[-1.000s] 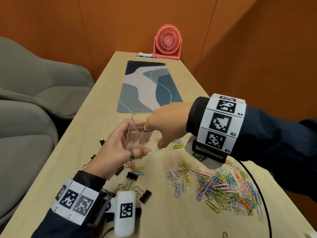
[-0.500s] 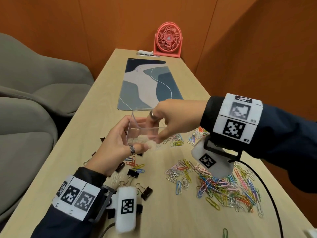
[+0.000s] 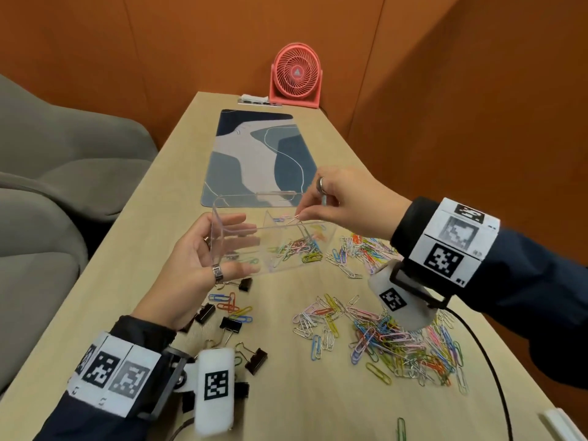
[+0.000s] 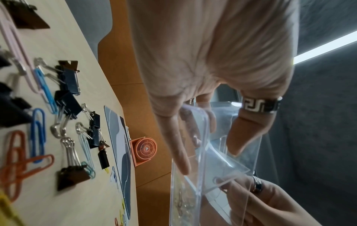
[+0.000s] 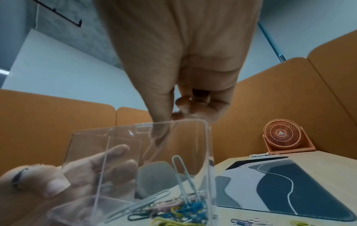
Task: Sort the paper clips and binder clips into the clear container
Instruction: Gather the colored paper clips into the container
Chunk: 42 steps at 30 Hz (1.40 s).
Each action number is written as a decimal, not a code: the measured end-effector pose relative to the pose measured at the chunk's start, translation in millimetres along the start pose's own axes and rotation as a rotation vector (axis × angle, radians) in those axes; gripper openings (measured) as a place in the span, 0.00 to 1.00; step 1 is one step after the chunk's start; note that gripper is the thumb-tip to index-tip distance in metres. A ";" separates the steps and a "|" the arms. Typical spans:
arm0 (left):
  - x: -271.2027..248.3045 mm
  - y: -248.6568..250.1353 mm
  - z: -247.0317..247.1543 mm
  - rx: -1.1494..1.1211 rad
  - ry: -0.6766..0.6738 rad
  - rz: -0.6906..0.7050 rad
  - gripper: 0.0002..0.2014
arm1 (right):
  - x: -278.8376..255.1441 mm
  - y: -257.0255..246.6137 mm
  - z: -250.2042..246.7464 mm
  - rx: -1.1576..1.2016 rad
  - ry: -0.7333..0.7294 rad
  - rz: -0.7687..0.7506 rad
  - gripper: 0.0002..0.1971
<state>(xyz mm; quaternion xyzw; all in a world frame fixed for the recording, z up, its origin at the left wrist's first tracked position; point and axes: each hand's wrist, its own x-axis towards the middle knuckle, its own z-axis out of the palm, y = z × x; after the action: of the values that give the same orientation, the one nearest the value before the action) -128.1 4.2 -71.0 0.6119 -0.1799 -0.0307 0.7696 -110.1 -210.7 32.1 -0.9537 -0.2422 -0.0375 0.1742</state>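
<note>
Clear container (image 3: 273, 237) gripped by our left hand (image 3: 194, 265) above worktop (image 3: 127, 281); our right hand (image 3: 346, 202) pinches paper clip (image 3: 294, 219) over it.

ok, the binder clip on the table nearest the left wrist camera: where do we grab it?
Take the binder clip by its dark body: fingers straight down, pinching across the two flat faces. It lies apart from the other clips on the table, wire handles pointing far-left, so the body's sides look free. Probably use the right hand once it drops its paper clip; the left hand holds the clear container.
</note>
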 end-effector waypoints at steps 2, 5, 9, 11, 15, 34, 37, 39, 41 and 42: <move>-0.2 0.2 0.7 0.015 -0.003 -0.004 0.41 | -0.7 3.1 3.9 -0.035 -0.020 -0.028 0.07; -0.2 0.7 1.1 0.016 0.004 -0.013 0.41 | -3.3 8.9 3.0 -0.009 0.002 -0.005 0.14; -1.0 2.4 2.8 -0.006 0.013 -0.012 0.36 | -22.2 17.7 -2.3 0.038 0.110 0.060 0.10; -1.3 3.1 3.7 0.001 0.012 -0.019 0.36 | -40.4 22.4 0.7 0.118 0.179 0.113 0.08; -1.3 4.5 5.7 0.016 0.026 -0.019 0.37 | -82.4 35.0 17.3 0.275 -0.212 0.256 0.11; -2.0 -0.3 8.3 0.076 0.017 -0.009 0.34 | -124.9 69.7 39.3 0.346 -0.338 0.421 0.11; -2.9 1.0 8.5 0.074 -0.001 0.000 0.41 | -140.7 92.8 34.3 0.009 -0.200 0.506 0.16; -2.9 1.0 10.0 0.083 -0.001 0.000 0.44 | -152.2 110.5 38.6 -0.115 -0.323 0.617 0.21; -2.4 -0.4 10.5 0.077 0.001 0.001 0.38 | -158.3 119.4 44.0 -0.080 -0.351 0.684 0.22; -2.9 -0.6 10.7 0.074 -0.001 0.003 0.36 | -157.9 120.4 46.6 -0.022 -0.314 0.676 0.21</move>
<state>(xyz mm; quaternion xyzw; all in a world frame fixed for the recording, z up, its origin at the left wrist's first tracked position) -134.1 -5.2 -70.3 0.6395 -0.1822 -0.0234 0.7465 -192.4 -364.2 -74.0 -0.9758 0.0631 0.1661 0.1274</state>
